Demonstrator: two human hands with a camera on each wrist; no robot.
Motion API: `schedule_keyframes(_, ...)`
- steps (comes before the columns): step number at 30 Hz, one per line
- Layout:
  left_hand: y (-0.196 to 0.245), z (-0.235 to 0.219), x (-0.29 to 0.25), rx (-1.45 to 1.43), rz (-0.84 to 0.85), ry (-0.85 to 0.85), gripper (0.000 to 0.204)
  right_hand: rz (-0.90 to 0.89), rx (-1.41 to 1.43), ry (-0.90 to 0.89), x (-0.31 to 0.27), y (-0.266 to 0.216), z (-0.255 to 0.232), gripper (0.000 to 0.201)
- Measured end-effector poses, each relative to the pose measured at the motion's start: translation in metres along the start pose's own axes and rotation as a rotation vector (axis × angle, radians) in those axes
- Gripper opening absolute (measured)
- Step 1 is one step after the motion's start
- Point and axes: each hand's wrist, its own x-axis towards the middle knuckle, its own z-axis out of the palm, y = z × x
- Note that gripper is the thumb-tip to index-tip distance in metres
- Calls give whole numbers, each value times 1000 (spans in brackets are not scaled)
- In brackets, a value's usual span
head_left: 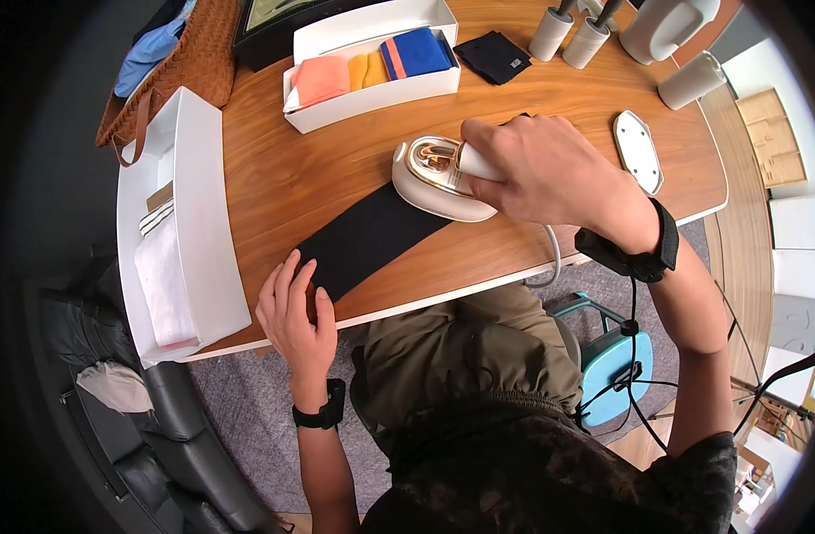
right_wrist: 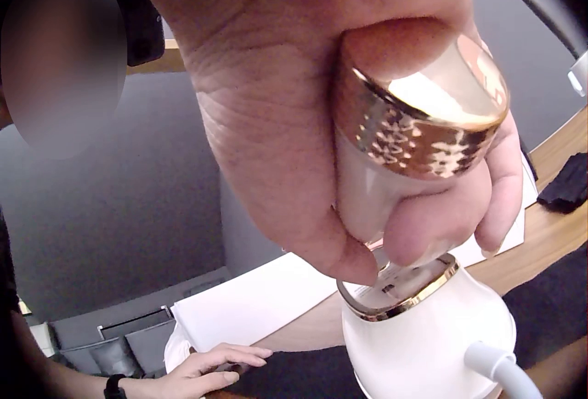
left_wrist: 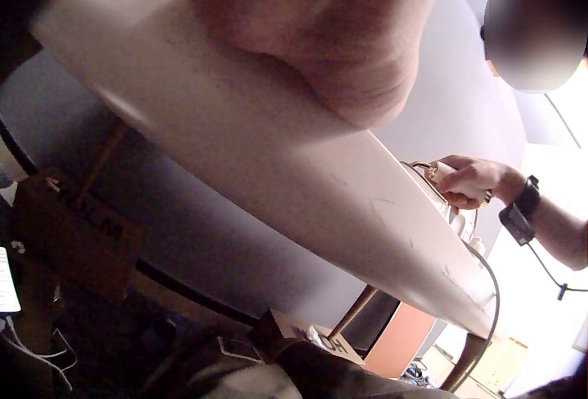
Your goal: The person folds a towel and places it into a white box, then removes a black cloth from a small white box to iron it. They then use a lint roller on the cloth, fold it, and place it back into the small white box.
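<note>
A long strip of black cloth (head_left: 372, 240) lies flat along the front of the wooden table. My right hand (head_left: 554, 169) grips the handle of a white and gold clothes iron (head_left: 443, 200), whose body overlaps the cloth's far end. In the right wrist view, fingers curl round the gold-banded handle (right_wrist: 413, 128), and a pale cord (right_wrist: 501, 371) leaves the iron's body. At the cloth's near end my left hand (head_left: 296, 307) rests with its fingers spread, fingertips on the fabric. The left wrist view shows only the heel of this hand (left_wrist: 322, 40) against the table edge.
At the left stands a white box (head_left: 216, 240) with folded light cloth inside. Farther back, another white box (head_left: 372, 109) holds folded orange, yellow and blue cloths. A folded black cloth (head_left: 494, 58), lint rollers (head_left: 551, 34) and a white oval plate (head_left: 637, 151) lie toward the right.
</note>
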Motion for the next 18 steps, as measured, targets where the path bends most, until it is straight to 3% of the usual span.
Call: schedule_keyframes(18,0,1,0,13,7,2,38,8,0,9,-1,0,2,33)
